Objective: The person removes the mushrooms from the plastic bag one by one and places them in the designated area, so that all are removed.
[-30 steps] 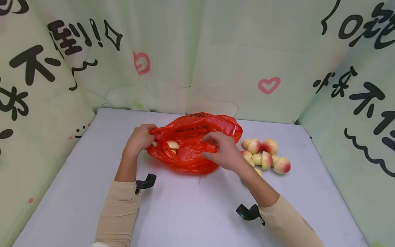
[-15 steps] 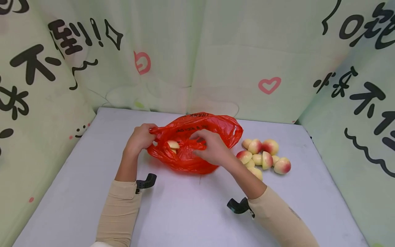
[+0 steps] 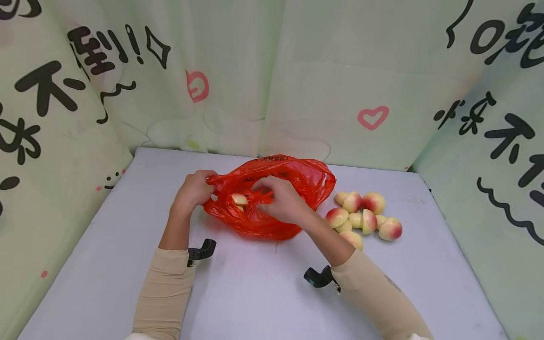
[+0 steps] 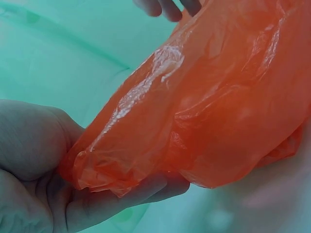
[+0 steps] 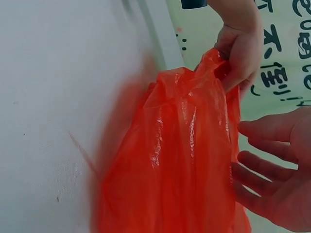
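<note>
My left hand [image 3: 195,187] grips the left rim of a red plastic bag [image 3: 255,230] with dark print. In the left wrist view, the thumb and fingers of that hand [image 4: 36,150] hold crumpled film of the bag [image 4: 209,116]. A pale peach piece [image 3: 239,199] shows inside the bag's mouth; whatever lies deeper is hidden. Over the opening is my right hand [image 3: 280,200], its thumb and fingers apart. The right wrist view shows this hand [image 5: 286,167] with loosely bent fingers at the bag's edge and nothing visible in them.
Right of the bag, several yellow-and-red peaches [image 3: 374,203] and cut peach pieces [image 3: 354,219] lie clustered on the white table [image 3: 255,293]. Printed curtains [image 3: 314,85] enclose the table at the back and sides. A black camera mount [image 3: 201,250] sits on each forearm.
My right hand has moved left over the bag's opening, uncovering more of the peaches behind the forearm. The left hand keeps its hold on the rim.
</note>
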`<action>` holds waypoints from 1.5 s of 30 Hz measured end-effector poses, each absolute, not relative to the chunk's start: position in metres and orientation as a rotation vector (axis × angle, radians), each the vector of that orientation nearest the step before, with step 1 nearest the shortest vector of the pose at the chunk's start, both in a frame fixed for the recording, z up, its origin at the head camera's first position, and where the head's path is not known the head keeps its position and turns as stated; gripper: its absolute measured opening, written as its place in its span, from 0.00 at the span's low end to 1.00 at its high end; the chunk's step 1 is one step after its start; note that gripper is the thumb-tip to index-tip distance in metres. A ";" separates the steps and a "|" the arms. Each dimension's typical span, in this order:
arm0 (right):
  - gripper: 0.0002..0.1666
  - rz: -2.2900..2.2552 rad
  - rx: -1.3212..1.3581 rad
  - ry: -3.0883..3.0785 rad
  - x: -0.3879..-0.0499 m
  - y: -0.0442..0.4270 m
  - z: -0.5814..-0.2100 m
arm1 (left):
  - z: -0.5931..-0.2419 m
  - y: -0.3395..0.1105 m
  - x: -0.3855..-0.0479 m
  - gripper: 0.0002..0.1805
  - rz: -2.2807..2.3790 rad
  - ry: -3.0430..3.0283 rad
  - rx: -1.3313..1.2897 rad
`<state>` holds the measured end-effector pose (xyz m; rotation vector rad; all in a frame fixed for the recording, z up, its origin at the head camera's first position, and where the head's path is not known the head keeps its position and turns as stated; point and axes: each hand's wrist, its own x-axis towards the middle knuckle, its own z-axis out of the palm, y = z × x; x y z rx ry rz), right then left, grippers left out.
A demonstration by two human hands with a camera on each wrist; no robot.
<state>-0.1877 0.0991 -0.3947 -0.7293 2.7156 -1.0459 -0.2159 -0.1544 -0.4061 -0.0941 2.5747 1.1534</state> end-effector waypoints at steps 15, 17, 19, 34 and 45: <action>0.27 -1.069 -0.723 2.614 -0.205 0.077 -0.417 | -0.407 -0.155 -0.217 0.19 1.159 2.582 -0.093; 0.28 -1.056 -0.705 2.611 -0.206 0.074 -0.419 | -0.407 -0.155 -0.217 0.19 1.159 2.584 -0.089; 0.30 -1.049 -0.690 2.606 -0.206 0.072 -0.420 | -0.408 -0.155 -0.217 0.19 1.160 2.584 -0.086; 0.40 -0.955 -0.680 2.609 -0.207 0.061 -0.433 | -0.408 -0.156 -0.217 0.18 1.171 2.586 -0.060; 0.42 -0.935 -0.751 2.596 -0.210 0.056 -0.439 | -0.409 -0.156 -0.218 0.19 1.149 2.610 -0.054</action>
